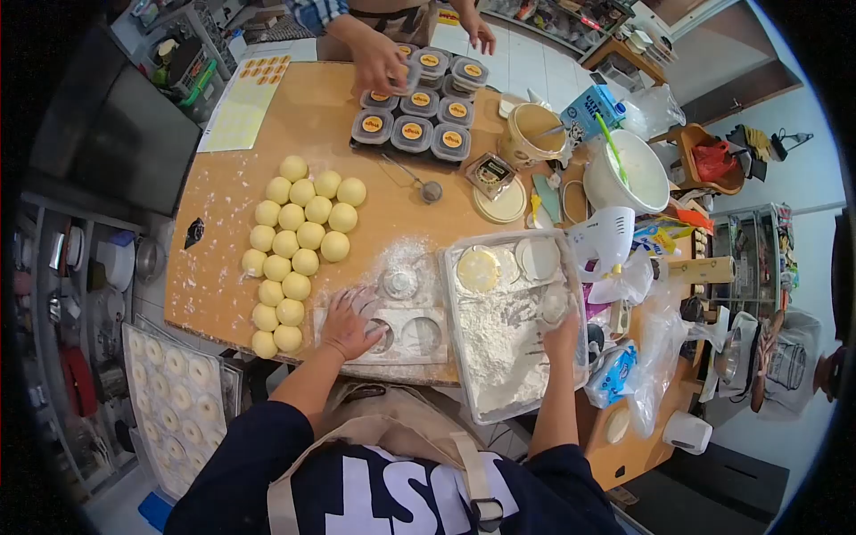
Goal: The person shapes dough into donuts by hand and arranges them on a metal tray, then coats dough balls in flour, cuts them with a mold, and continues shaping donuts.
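Note:
My left hand (350, 323) lies with fingers spread on a floured white board (383, 334) with round holes, at the table's front edge. Just beyond it a small round, flour-dusted piece (399, 283) sits in a patch of flour. My right hand (560, 337) reaches into a shallow clear tray (452, 325) of white flour (499, 357). Its fingers are closed on a round, flour-covered thing (555, 303), whose kind I cannot make out. Also in the tray are a yellowish dough disc (479, 269) and a pale round disc (538, 259).
Smooth dough balls (292, 217) sit grouped left of centre. Across the table, a co-worker's hand (379, 64) touches labelled plastic tubs (417, 102). A small strainer (432, 191), white bowl (637, 174) and hand mixer (602, 241) lie beyond the tray. Ring-shaped dough fills a tray (174, 392) at lower left.

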Motion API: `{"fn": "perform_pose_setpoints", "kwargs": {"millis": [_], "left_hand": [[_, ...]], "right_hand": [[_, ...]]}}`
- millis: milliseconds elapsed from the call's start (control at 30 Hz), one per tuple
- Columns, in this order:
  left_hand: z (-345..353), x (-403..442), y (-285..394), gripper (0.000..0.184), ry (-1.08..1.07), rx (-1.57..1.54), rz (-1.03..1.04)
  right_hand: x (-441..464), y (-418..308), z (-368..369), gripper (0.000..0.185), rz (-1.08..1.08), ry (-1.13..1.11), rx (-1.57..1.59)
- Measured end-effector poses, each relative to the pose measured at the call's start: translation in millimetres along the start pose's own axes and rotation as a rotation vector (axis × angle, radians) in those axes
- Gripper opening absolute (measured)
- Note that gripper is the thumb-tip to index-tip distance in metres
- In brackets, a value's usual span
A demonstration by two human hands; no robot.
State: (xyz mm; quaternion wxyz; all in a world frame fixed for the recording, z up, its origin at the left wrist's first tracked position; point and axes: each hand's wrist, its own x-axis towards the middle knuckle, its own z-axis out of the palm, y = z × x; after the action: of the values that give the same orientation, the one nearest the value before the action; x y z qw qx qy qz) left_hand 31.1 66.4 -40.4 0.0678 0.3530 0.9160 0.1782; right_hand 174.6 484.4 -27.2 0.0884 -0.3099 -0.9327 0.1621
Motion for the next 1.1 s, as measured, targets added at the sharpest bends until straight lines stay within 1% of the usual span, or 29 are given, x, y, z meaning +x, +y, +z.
{"fn": "perform_pose_setpoints", "kwargs": {"millis": [33,133,233,333,367,467,567,667,767,800,867,900,1000,1033,1100], "left_hand": [[1,0,0,0.05,-0.004,-0.004,-0.002],[1,2,-2,0.05,-0.007,-0.01,0.001],[1,-1,0,0.05,-0.01,-0.009,-0.011],[0,1,0,0.05,-0.005,0.017,-0.008],[0,1,-1,0.05,-0.003,0.022,-0.006],[0,-1,1,0.05,-0.008,0.024,-0.008],[1,0,3,0.05,-0.018,0.017,-0.013],[0,1,1,0.05,-0.022,0.018,-0.011],[0,-1,0,0.05,-0.02,0.019,-0.009],[0,0,1,0.05,-0.011,0.016,-0.01],[2,1,1,0.05,-0.021,0.011,-0.022],[2,0,0,0.05,-0.028,0.012,-0.025],[-1,0,1,0.051,-0.027,0.014,-0.017],[-1,0,3,0.051,-0.022,0.013,-0.01],[-3,1,2,0.051,-0.007,0.015,-0.004]], "right_hand": [[-5,-9,-7,0.072,0.02,0.049,0.057],[-39,6,7,0.058,0.091,0.073,-0.068],[-61,19,12,0.043,-0.024,-0.124,-0.113],[-41,-28,-30,0.051,0.093,-0.203,0.038],[-33,-15,-19,0.052,0.011,-0.018,0.005],[11,-24,-31,0.045,-0.132,-0.073,0.001],[34,-24,-19,0.053,-0.108,-0.291,-0.085],[38,-36,-11,0.057,0.102,-0.341,-0.142],[10,-19,7,0.056,-0.126,-0.225,-0.156],[0,-15,8,0.055,-0.121,-0.284,-0.156],[-11,-31,-6,0.054,-0.113,-0.396,-0.16],[-7,-32,-14,0.054,-0.059,-0.411,0.01],[18,-29,-16,0.06,0.033,-0.232,0.019],[23,-32,-14,0.056,0.023,-0.099,0.035],[13,-38,-20,0.059,0.052,-0.025,0.054]]}}
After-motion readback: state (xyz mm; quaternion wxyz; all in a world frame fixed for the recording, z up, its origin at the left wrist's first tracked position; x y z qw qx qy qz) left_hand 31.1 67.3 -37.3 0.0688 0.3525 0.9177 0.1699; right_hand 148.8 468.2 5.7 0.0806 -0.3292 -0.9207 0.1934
